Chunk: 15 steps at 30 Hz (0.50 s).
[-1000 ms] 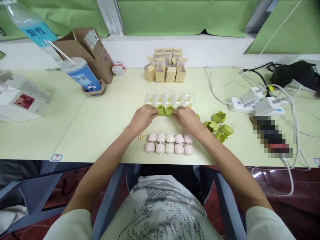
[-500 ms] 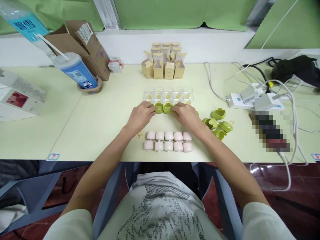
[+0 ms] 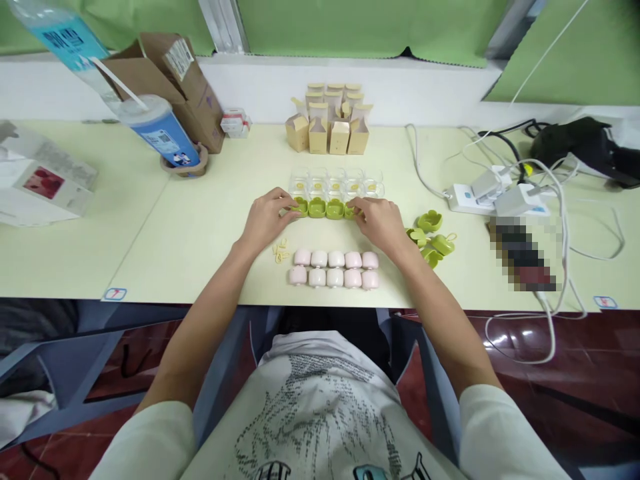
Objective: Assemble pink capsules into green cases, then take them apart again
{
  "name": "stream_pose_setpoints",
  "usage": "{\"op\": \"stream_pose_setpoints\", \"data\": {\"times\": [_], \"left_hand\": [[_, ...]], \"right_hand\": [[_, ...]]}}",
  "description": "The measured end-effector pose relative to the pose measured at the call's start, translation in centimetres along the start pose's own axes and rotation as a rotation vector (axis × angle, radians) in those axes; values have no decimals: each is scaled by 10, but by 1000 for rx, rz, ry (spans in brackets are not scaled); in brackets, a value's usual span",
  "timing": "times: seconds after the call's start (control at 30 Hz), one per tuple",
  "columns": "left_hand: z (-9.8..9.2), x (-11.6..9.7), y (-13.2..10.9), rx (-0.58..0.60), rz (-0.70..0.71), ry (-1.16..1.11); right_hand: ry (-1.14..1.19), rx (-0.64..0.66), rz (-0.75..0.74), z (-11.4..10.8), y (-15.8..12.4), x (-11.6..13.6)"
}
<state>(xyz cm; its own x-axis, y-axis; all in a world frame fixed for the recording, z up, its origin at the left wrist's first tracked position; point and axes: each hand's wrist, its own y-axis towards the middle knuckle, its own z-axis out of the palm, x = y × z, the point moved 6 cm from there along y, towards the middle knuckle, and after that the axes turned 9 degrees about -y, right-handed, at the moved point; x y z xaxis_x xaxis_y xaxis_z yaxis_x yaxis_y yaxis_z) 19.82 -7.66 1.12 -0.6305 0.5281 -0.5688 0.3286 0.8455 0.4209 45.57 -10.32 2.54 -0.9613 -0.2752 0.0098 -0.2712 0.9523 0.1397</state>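
Note:
A row of green flower-shaped cups (image 3: 317, 208) lies in front of the clear plastic cases (image 3: 336, 180). My left hand (image 3: 269, 215) is at the row's left end, thumb and fingers closed on the end cup (image 3: 301, 207). At the right end, my right hand (image 3: 379, 223) pinches another green cup (image 3: 349, 212), which its fingers partly cover. Nearer to me sit two rows of small pink and white rounded pieces (image 3: 335, 259). Several thin yellow loops (image 3: 281, 251) lie left of them. More loose green cups (image 3: 429, 221) are heaped beyond my right wrist.
Open small tan boxes (image 3: 319, 136) stand against the wall. At left are a blue drink cup (image 3: 167, 137), a brown carton (image 3: 200, 100) and a white box (image 3: 43, 190). A power strip (image 3: 465, 199) with white cables and a pixelated object (image 3: 523, 253) lie at right.
My hands have spread slightly apart along the green row, so more of the end cups shows. The camera view has shifted a little, and more of the yellow loops is visible.

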Motion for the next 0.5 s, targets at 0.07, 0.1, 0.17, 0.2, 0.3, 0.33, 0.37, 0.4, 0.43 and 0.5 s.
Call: {"op": "stream_pose_setpoints", "data": {"times": [0.07, 0.1, 0.17, 0.2, 0.3, 0.33, 0.37, 0.4, 0.43, 0.5], "left_hand": [[2, -1, -1, 7, 5, -1], [3, -1, -1, 13, 4, 4], [3, 0, -2, 21, -5, 24], [3, 1, -2, 21, -8, 33], [1, 4, -2, 12, -13, 29], [1, 6, -2, 9, -12, 15], [0, 7, -2, 9, -9, -2], [0, 8, -2, 11, -8, -17], [0, 8, -2, 14, -7, -28], [1, 9, -2, 22, -7, -28]], "right_hand": [[-20, -8, 5, 1, 0, -1], [-34, -9, 4, 1, 0, -1], [-58, -8, -9, 0, 0, -1], [-62, -12, -19, -1, -1, 0], [-58, -33, -22, -5, -3, 0], [-56, -36, -12, -5, -4, -1], [-56, -34, -2, -5, -4, -2], [-56, -25, 5, -4, -4, -2], [-56, -13, 9, -3, -4, -2], [-55, 7, 7, 0, -2, -1]]}}
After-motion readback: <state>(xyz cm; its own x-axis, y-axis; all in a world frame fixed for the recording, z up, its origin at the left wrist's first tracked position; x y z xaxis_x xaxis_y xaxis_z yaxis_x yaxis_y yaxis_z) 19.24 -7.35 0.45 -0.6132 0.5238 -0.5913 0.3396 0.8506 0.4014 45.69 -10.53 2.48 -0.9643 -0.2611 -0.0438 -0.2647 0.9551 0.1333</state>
